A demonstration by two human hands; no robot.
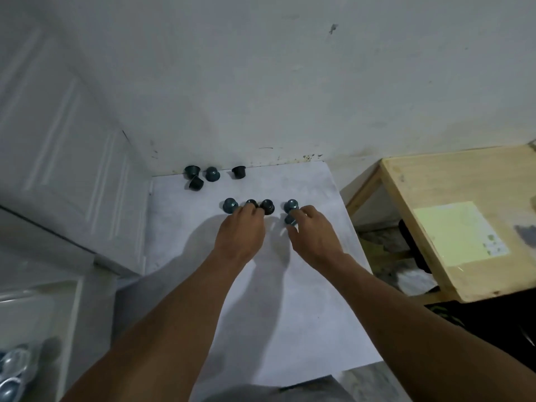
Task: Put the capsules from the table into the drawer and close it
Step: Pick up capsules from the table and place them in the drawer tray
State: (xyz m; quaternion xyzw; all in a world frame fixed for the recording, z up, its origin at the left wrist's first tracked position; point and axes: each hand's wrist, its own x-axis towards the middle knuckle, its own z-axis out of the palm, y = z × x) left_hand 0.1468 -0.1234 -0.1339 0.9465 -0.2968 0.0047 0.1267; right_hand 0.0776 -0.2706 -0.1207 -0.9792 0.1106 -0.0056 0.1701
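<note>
Centrally, the left hand (240,229) curls its fingers round a dark capsule (251,203); the right hand (314,232) pinches a teal capsule (290,220). With neighbouring capsules (267,206) crowding them on the white worktop (179,227), a hurried lift may topple one and roll it off the edge.

You face a scuffed white wall (290,82), with dark marks (307,156) along its foot where it meets the white desk (290,314). On your left stands a white panelled door (58,140); on your right, a pale wooden table (435,181) bearing a yellow-green sheet (452,230). The light is dim and flat
</note>
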